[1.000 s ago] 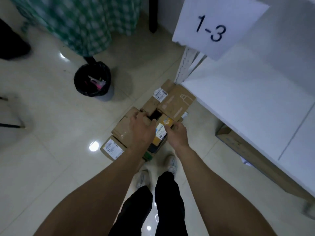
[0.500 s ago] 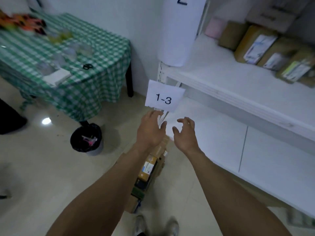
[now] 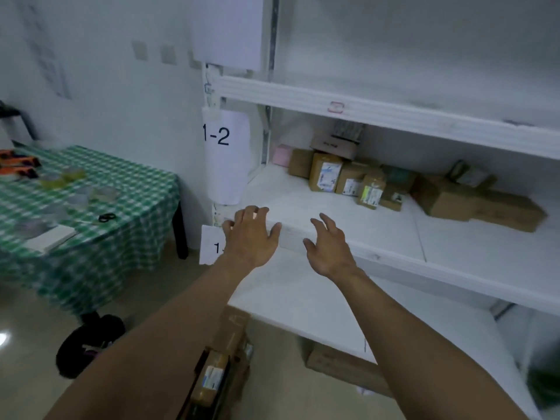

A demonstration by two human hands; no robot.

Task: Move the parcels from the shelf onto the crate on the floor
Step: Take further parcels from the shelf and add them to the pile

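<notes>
Shelf unit [image 3: 394, 237], white, fills R half of view. Its mid shelf carries the parcels [image 3: 327, 174] in a row along the rear, centre to R: brown cartons w/ labels, plus a pink box [image 3: 281, 155] at L end. Surface [image 3: 91, 207] w/ green-check cloth stands L of the unit, against the wall. A floor stack [image 3: 218, 368] of labelled cartons lies below the lower shelf edge, between the forearms; the crate under it cannot be made out. Black bin [image 3: 88, 341] sits on the floor by the surface leg. Sheet marked "1-2" [image 3: 224, 153] hangs on the unit's L upright. L hand [image 3: 251, 237]: fingers spread, relaxed, holding nothing, at the mid shelf front edge near the L corner; contact w/ edge cannot be told. R hand [image 3: 328, 247]: fingers spread, slightly bent, holding nothing, near L hand, well apart from the parcels. Scissors [image 3: 106, 217] lie on the cloth.
</notes>
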